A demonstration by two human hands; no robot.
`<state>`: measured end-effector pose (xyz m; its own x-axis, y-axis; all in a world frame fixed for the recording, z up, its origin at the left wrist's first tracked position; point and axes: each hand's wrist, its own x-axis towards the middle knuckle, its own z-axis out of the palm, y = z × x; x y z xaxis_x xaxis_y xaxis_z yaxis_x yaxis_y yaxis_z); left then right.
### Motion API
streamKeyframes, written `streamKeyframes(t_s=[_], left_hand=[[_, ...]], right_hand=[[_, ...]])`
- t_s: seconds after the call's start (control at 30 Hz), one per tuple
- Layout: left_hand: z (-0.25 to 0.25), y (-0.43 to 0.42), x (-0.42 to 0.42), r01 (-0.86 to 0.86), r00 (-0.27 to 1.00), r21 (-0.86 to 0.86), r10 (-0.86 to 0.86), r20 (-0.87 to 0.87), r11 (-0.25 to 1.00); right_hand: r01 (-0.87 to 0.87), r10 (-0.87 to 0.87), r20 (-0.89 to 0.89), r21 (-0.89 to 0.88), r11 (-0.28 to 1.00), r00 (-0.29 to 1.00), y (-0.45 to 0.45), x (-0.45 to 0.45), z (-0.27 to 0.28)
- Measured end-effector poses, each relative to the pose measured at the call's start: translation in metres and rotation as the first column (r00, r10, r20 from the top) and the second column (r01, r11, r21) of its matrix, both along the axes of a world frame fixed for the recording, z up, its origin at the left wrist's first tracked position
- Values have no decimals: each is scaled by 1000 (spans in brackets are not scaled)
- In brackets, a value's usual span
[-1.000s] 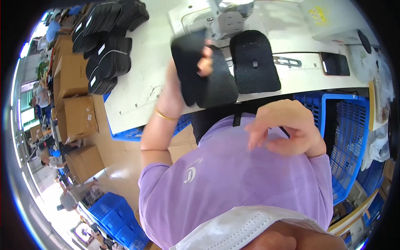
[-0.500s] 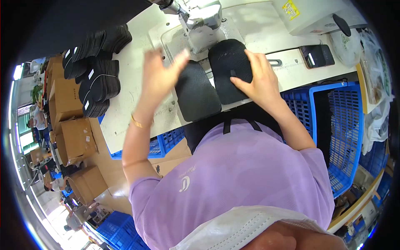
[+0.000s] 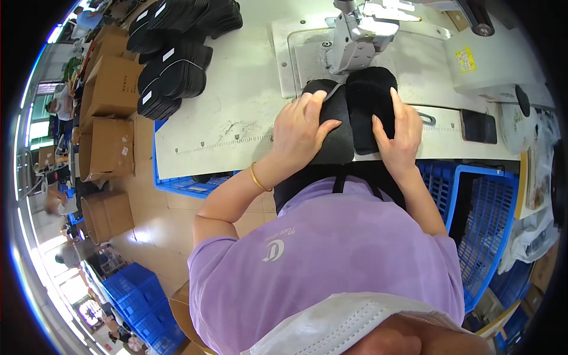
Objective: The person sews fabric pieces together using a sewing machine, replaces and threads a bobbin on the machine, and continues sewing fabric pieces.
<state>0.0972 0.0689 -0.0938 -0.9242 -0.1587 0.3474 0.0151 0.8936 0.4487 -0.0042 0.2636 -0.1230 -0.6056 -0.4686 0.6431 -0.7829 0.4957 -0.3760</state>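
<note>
Two black rounded pads lie side by side on the white sewing table, just in front of the sewing machine [image 3: 361, 41]. My left hand [image 3: 302, 127] grips the left black pad [image 3: 336, 139], its thumb on the smooth top and its fingers by the left edge. A narrow grey strip [image 3: 333, 92] shows near that pad's upper end. With its fingers along the outer edge and thumb on the face, my right hand [image 3: 400, 136] holds the right black pad [image 3: 364, 112], whose surface looks fuzzy. The two pads' inner edges meet or nearly meet.
Bundled stacks of black pieces [image 3: 174, 71] with white labels sit at the table's left. A phone [image 3: 478, 126] lies on the right. Blue crates [image 3: 482, 219] stand below the table edge, and cardboard boxes [image 3: 109, 148] are on the floor at left.
My left hand has come down from the air onto the left pad. The right pad's upper face now looks fuzzy instead of smooth. The whole view has shifted.
</note>
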Motion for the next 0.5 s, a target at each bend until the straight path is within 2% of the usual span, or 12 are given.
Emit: streamKeyframes(t_s=[0.03, 0.07, 0.13, 0.17, 0.2, 0.27, 0.3, 0.33, 0.37, 0.4, 0.47, 0.5], left_hand=[[1, -2, -5, 15, 982, 81, 0, -188, 997], [4, -8, -7, -15, 980, 316, 77, -184, 949], [31, -28, -10, -56, 972, 718, 201, -118, 693], [53, -33, -11, -41, 987, 992, 158, 21, 123], [62, -36, -9, 44, 990, 998, 135, -37, -47], [73, -20, -7, 83, 994, 995, 74, -79, -56], [72, -11, -8, 78, 996, 997, 51, -78, -3], [70, -1, -9, 74, 997, 996, 28, -75, 52], [69, 4, -11, 70, 997, 992, 4, -71, 107], [70, 5, -13, 75, 994, 992, 73, -82, 102], [72, 5, -19, 88, 971, 992, 215, -105, 89], [69, -1, -19, 160, 953, 984, 246, -176, 81]], right_hand=[[-82, 83, 12, -81, 993, 996, -1, -5, -1], [-52, 75, 99, -208, 977, 992, 2, -10, -2], [53, 78, 274, -439, 897, 959, 14, -17, -2], [12, 209, 277, -628, 778, 938, 7, -13, 32], [-141, 311, 171, -626, 767, 935, 9, -19, 47], [-216, 355, 211, -489, 845, 911, 2, -17, 69], [-330, 439, 249, -380, 864, 863, -5, -16, 87], [-386, 555, 418, -424, 819, 719, -15, -15, 92], [-430, 602, 473, -427, 795, 643, -21, -18, 89], [-469, 640, 525, -435, 769, 562, -25, -21, 87], [-292, 688, 650, -623, 726, 324, -23, -11, 95], [-180, 715, 673, -692, 700, 190, -21, -4, 98]])
